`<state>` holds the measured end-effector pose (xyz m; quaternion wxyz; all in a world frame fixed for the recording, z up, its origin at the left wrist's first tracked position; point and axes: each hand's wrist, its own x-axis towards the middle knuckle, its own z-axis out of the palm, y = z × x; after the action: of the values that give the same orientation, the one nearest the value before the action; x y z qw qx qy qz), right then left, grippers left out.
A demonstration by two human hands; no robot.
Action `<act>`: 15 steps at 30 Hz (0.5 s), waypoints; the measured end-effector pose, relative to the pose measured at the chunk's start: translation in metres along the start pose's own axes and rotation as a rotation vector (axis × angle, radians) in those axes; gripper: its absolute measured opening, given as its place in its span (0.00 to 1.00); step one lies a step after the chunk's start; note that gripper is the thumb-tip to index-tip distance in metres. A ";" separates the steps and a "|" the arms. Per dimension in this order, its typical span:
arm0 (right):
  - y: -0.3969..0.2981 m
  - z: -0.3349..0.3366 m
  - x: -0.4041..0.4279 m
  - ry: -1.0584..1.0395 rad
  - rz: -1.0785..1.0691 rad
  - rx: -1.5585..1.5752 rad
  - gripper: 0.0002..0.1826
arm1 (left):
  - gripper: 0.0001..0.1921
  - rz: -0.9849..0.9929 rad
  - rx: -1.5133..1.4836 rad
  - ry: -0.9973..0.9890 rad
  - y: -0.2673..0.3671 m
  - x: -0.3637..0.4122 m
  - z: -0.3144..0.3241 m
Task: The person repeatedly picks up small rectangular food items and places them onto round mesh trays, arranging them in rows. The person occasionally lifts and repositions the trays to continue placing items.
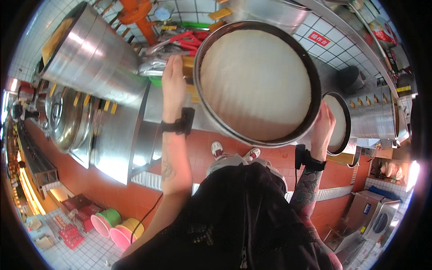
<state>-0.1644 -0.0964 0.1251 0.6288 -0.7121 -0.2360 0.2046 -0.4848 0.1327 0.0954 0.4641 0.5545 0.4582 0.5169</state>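
Observation:
A large round metal steamer tier (256,81) with a dark rim and a pale mesh or cloth base is held out in front of me between both hands. My left hand (173,76) grips its left side at a wooden handle (188,63). On the opposite side, my right hand (324,126) holds the lower right of the rim; the grip itself is partly hidden. Just beyond that hand is a smaller-looking round tier (337,118) with a pale base and a wooden handle (341,158).
Tall stacked steel steamers stand at the left (98,57) and right (374,108). Tongs with red handles (189,40) lie behind the tier. A domed steel lid (64,114) and steel counter (114,138) are at left. Plastic buckets (123,233) sit on the floor.

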 end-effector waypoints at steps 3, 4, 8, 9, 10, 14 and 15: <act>0.000 -0.012 0.006 -0.061 0.102 -0.010 0.22 | 0.23 -0.118 0.054 -0.011 0.013 -0.009 -0.005; 0.001 -0.017 0.007 -0.068 0.068 0.046 0.23 | 0.25 -0.067 0.001 -0.006 0.022 -0.013 -0.007; -0.004 -0.061 0.002 0.015 -0.092 0.068 0.21 | 0.23 0.089 -0.108 0.421 0.080 -0.056 -0.014; -0.004 -0.076 0.002 -0.010 -0.157 0.047 0.20 | 0.24 0.218 -0.298 0.487 0.096 -0.078 -0.009; -0.002 -0.091 0.005 0.053 -0.134 0.040 0.19 | 0.23 0.251 -0.351 0.597 0.111 -0.094 -0.001; 0.015 -0.163 0.020 0.252 -0.139 0.020 0.22 | 0.22 0.628 -0.270 0.259 0.148 -0.159 0.077; 0.022 -0.185 0.026 0.283 -0.125 0.036 0.23 | 0.22 0.633 -0.278 0.237 0.148 -0.178 0.109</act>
<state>-0.0331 -0.2307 0.1268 0.6799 -0.7064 -0.1854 0.0669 -0.3804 -0.0702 0.2117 0.2958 0.5368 0.2397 0.7529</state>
